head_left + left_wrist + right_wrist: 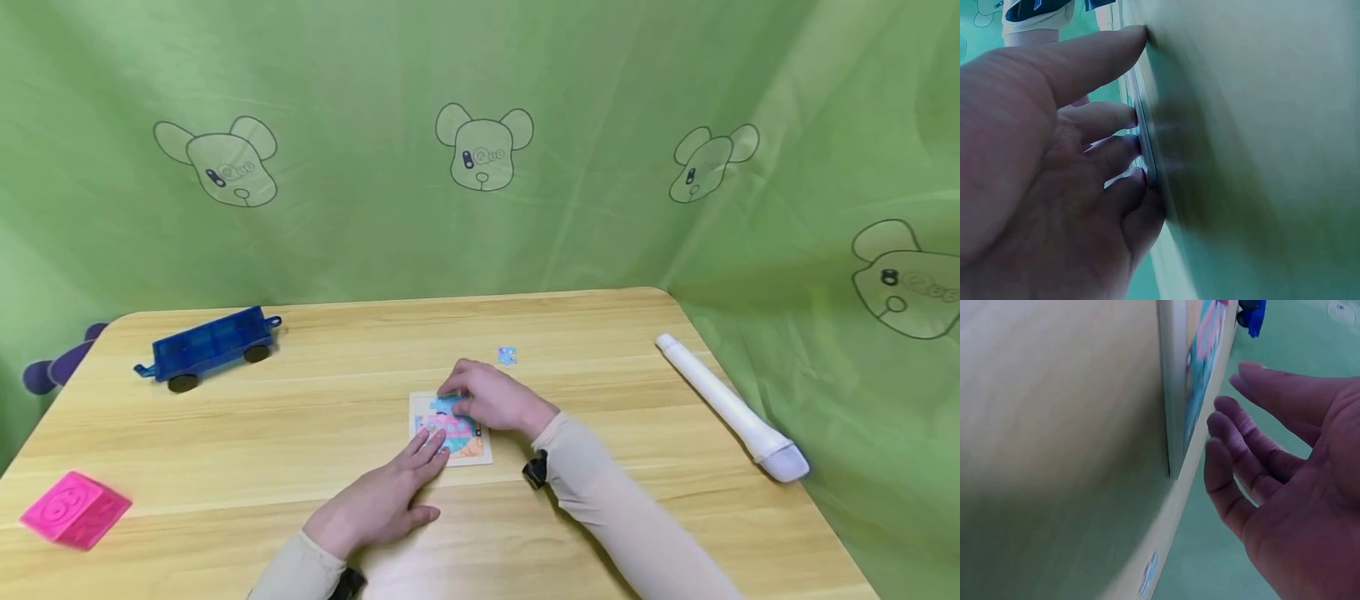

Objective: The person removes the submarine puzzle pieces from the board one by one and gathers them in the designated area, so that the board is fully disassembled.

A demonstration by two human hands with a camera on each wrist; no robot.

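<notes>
A small jigsaw puzzle in a pale frame (480, 459), with a pink and blue picture, lies on the table. My left hand (386, 500) rests its straight fingers on the puzzle's near left edge, thumb spread toward the table. In the left wrist view, the fingertips (1127, 115) of that hand sit at the board's rim. Over the far right part of the puzzle, my right hand (495, 397) hovers with loosely bent fingers. No piece shows between its fingers in the right wrist view. A loose blue puzzle piece (507, 356) lies beyond this hand.
A blue toy wagon (210, 346) stands at the back left of the table (315, 467). At the front left is a pink block (77, 510). Along the right edge lies a white microphone-shaped object (731, 408). A green curtain (360, 225) hangs behind.
</notes>
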